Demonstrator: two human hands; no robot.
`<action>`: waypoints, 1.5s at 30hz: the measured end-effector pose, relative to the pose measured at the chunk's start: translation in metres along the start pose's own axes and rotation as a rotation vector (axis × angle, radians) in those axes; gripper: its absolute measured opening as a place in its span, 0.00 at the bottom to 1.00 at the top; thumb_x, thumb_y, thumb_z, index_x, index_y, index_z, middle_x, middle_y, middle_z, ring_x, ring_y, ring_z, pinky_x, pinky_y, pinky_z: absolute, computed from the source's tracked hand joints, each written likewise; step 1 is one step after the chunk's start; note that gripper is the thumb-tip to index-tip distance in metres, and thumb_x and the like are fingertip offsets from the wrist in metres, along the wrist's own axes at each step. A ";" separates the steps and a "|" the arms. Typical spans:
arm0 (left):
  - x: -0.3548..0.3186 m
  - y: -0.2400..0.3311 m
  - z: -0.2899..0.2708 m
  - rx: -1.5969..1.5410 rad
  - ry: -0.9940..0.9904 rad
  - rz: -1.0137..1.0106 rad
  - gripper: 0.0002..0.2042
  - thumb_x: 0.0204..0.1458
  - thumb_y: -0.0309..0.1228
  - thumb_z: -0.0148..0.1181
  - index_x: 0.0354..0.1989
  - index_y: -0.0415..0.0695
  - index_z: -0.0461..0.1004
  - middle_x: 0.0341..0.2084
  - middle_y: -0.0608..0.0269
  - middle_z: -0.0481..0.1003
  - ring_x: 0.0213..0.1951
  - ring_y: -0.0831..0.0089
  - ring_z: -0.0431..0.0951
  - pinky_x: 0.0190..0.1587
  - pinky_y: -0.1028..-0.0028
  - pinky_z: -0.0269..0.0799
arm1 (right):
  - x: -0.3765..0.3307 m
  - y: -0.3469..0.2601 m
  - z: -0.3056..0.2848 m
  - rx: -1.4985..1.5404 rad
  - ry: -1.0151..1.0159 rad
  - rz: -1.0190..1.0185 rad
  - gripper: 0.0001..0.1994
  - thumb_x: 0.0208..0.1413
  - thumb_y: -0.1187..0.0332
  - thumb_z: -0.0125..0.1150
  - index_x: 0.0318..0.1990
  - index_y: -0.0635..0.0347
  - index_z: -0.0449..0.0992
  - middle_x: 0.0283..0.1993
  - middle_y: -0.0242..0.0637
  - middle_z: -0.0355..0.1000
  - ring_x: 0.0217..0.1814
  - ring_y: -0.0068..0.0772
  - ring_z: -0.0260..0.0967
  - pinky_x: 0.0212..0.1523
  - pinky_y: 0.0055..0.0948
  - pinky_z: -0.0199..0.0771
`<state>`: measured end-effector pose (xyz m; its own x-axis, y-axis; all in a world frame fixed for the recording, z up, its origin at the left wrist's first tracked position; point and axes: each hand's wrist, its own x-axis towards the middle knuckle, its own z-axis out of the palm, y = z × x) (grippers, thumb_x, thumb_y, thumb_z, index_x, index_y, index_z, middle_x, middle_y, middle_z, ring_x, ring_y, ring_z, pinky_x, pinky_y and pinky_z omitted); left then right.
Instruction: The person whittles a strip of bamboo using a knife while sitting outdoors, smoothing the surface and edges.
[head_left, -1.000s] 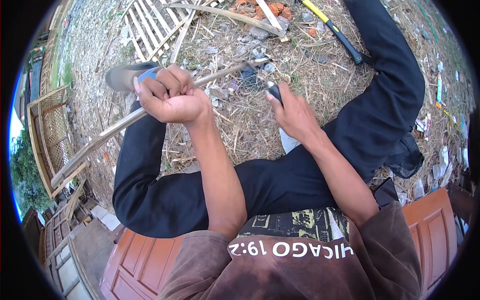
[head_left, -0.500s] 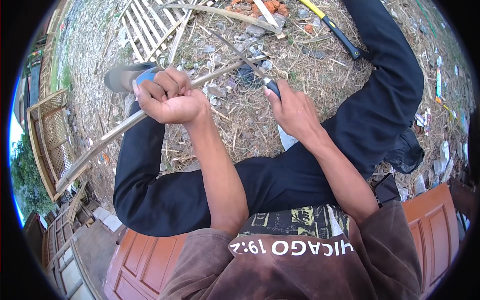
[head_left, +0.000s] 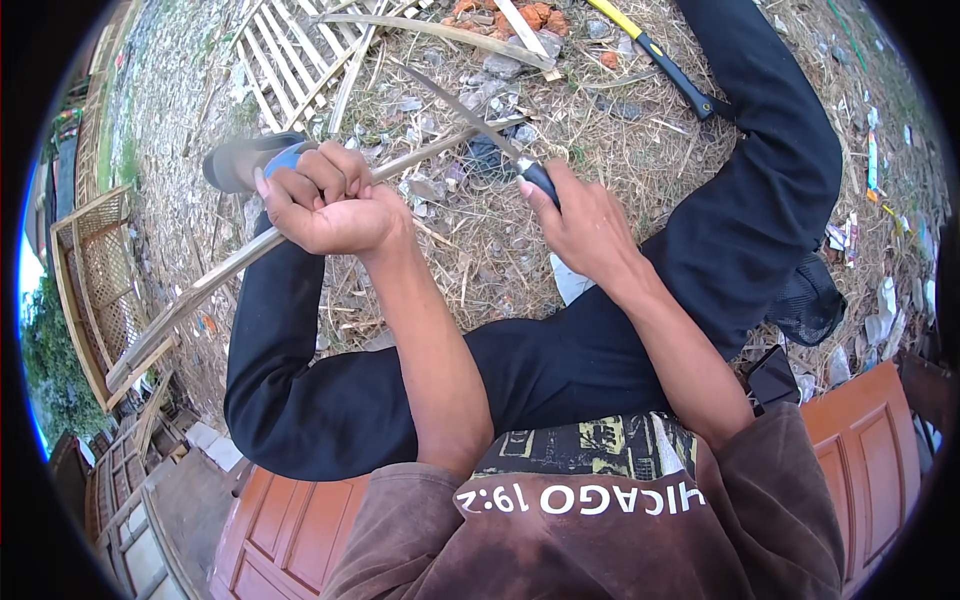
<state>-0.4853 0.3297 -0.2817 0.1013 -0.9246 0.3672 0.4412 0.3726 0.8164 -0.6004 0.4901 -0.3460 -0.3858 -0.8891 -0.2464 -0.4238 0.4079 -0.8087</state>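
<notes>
My left hand [head_left: 335, 208] is closed in a fist round a long, narrow wooden strip [head_left: 225, 268], which slants from the lower left up to the middle of the view. In my right hand [head_left: 592, 222] is a knife by its black handle [head_left: 540, 183], thumb along the handle. The long, thin blade [head_left: 462, 113] points up and to the left. It crosses over the strip near its far end; whether the two touch I cannot tell. Something blue [head_left: 288, 155] shows behind my left fist, by my sandalled foot [head_left: 240, 160].
Past my feet lie a slatted wooden frame [head_left: 290, 60], loose strips [head_left: 450, 35] and broken bricks [head_left: 545, 18]. A yellow-and-black handled tool [head_left: 675, 75] rests beside my right leg. A dark phone [head_left: 773, 378] and black mesh [head_left: 808, 305] sit at right. Lattice panel [head_left: 100, 270] at left.
Both hands have shifted slightly to the left, with the strip and the knife still in them. The grips look the same.
</notes>
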 end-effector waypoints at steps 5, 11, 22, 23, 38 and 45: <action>-0.001 -0.001 -0.002 0.000 -0.002 -0.004 0.23 0.62 0.42 0.42 0.15 0.54 0.44 0.07 0.73 0.43 0.10 0.81 0.41 0.12 0.79 0.36 | 0.000 0.021 0.010 -0.016 0.016 0.095 0.16 0.64 0.55 0.50 0.41 0.61 0.67 0.19 0.53 0.71 0.24 0.63 0.71 0.27 0.56 0.68; 0.006 0.014 -0.012 -0.008 0.057 -0.032 0.23 0.64 0.43 0.39 0.15 0.54 0.45 0.08 0.74 0.44 0.11 0.81 0.42 0.12 0.80 0.37 | -0.004 0.014 0.005 -0.038 -0.009 0.028 0.16 0.65 0.54 0.49 0.42 0.61 0.67 0.20 0.50 0.71 0.25 0.60 0.72 0.28 0.53 0.67; 0.018 0.084 -0.016 -0.117 0.041 0.054 0.23 0.63 0.41 0.40 0.13 0.55 0.47 0.08 0.75 0.46 0.12 0.82 0.44 0.13 0.81 0.37 | -0.005 0.000 -0.007 0.107 0.088 -0.244 0.15 0.64 0.54 0.51 0.41 0.58 0.70 0.19 0.49 0.72 0.23 0.58 0.72 0.25 0.51 0.69; 0.021 0.093 -0.018 -0.158 0.002 0.036 0.23 0.63 0.41 0.39 0.13 0.55 0.47 0.08 0.75 0.46 0.12 0.82 0.44 0.13 0.81 0.37 | 0.005 0.008 -0.010 0.075 0.053 -0.071 0.16 0.64 0.54 0.51 0.41 0.59 0.69 0.19 0.48 0.70 0.23 0.56 0.72 0.26 0.49 0.68; 0.025 0.101 -0.045 -0.313 -0.196 0.040 0.22 0.66 0.45 0.39 0.18 0.53 0.51 0.10 0.75 0.48 0.11 0.85 0.45 0.12 0.82 0.40 | 0.009 0.005 -0.017 0.197 0.106 0.096 0.21 0.66 0.49 0.48 0.40 0.62 0.70 0.23 0.47 0.71 0.26 0.49 0.71 0.30 0.44 0.66; 0.023 0.098 -0.042 -0.395 -0.225 0.064 0.26 0.63 0.57 0.40 0.19 0.52 0.51 0.13 0.73 0.48 0.11 0.84 0.45 0.12 0.82 0.38 | -0.008 0.002 -0.014 0.380 0.030 0.100 0.22 0.65 0.47 0.50 0.44 0.62 0.71 0.24 0.40 0.68 0.25 0.34 0.67 0.31 0.37 0.66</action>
<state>-0.4023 0.3412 -0.2122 -0.0379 -0.8442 0.5347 0.7512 0.3287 0.5723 -0.6095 0.5009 -0.3387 -0.4361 -0.8401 -0.3225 -0.0513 0.3810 -0.9231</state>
